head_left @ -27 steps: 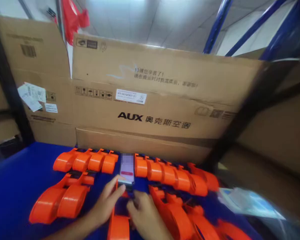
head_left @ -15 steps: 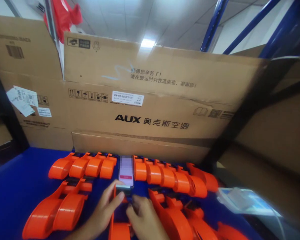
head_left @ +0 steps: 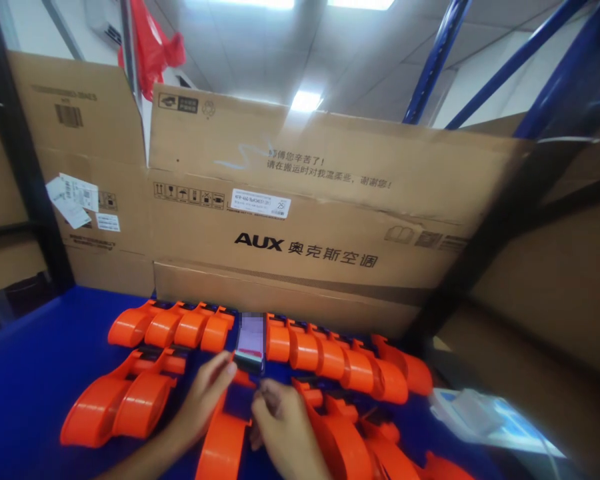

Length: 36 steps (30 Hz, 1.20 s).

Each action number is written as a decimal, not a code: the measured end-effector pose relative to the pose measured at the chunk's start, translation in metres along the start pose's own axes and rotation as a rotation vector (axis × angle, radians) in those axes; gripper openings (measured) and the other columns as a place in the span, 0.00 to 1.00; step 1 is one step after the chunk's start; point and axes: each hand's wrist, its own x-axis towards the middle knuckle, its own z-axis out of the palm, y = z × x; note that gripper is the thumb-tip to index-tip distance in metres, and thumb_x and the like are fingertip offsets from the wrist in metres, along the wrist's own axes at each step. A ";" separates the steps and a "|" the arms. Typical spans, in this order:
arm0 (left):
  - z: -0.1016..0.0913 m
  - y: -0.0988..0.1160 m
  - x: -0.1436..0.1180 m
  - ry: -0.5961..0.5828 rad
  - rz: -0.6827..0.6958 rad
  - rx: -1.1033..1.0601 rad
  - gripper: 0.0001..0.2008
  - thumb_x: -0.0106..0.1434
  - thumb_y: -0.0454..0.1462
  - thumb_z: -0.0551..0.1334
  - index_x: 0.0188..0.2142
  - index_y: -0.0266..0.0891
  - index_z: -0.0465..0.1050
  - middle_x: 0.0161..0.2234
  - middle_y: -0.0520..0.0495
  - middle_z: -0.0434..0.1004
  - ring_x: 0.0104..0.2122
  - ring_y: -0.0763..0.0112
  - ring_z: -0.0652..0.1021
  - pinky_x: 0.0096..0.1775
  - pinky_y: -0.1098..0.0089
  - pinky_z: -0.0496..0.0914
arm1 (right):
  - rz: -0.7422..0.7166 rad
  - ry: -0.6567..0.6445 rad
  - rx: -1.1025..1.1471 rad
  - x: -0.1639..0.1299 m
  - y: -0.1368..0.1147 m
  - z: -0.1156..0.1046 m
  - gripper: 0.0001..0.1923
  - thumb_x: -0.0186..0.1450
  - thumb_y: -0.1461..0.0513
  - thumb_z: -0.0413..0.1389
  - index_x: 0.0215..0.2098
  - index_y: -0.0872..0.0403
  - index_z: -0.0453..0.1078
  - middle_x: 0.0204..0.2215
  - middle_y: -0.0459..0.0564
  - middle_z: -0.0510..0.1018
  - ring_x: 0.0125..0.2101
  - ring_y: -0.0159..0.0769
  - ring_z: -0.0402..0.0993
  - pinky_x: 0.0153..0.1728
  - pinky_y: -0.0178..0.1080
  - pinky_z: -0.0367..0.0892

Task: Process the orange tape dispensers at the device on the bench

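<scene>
My left hand (head_left: 205, 397) reaches forward with its fingertips touching the lower edge of a phone (head_left: 251, 342) that lies lit on the blue table (head_left: 25, 373). My right hand (head_left: 283, 427) rests just below the phone, fingers curled over the top of an orange tape dispenser (head_left: 223, 447) between both hands. I cannot tell whether it grips the dispenser. Rows of orange tape dispensers flank the phone, one row to the left (head_left: 173, 325) and one to the right (head_left: 340, 360).
A large AUX cardboard box (head_left: 300, 220) stands along the back of the table. More cardboard and a dark shelf post (head_left: 485, 247) are on the right. A clear plastic packet (head_left: 485, 417) lies at the right. Two larger orange dispensers (head_left: 117, 403) lie at the left.
The view has shifted slightly. The orange dispenser between my hands has tilted to the left, and both hands have edged up toward the phone.
</scene>
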 end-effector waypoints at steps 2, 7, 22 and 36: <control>-0.001 0.006 0.001 -0.110 0.056 0.023 0.21 0.57 0.50 0.66 0.44 0.38 0.78 0.39 0.44 0.81 0.44 0.54 0.77 0.46 0.63 0.70 | -0.031 0.007 -0.019 0.000 -0.005 -0.003 0.06 0.63 0.62 0.46 0.29 0.52 0.62 0.18 0.40 0.68 0.16 0.30 0.69 0.17 0.28 0.62; -0.003 0.008 0.003 -0.306 0.125 0.055 0.19 0.60 0.48 0.65 0.46 0.39 0.76 0.37 0.45 0.80 0.37 0.60 0.78 0.43 0.65 0.70 | -0.116 0.018 -0.163 0.000 -0.009 -0.010 0.08 0.62 0.63 0.48 0.24 0.52 0.59 0.18 0.40 0.66 0.17 0.29 0.68 0.16 0.27 0.59; 0.001 0.014 -0.007 -0.393 0.140 0.011 0.21 0.57 0.48 0.68 0.44 0.37 0.79 0.41 0.42 0.82 0.47 0.52 0.77 0.51 0.59 0.69 | -0.264 0.181 -0.315 -0.007 0.000 0.003 0.12 0.57 0.63 0.49 0.18 0.52 0.54 0.15 0.42 0.62 0.19 0.29 0.60 0.19 0.31 0.48; -0.004 0.016 -0.006 -0.338 0.215 -0.043 0.21 0.58 0.48 0.67 0.44 0.35 0.78 0.39 0.42 0.82 0.41 0.55 0.79 0.47 0.62 0.69 | -0.279 0.211 -0.261 -0.006 -0.004 0.012 0.10 0.59 0.61 0.50 0.23 0.55 0.66 0.19 0.44 0.69 0.22 0.32 0.64 0.21 0.30 0.54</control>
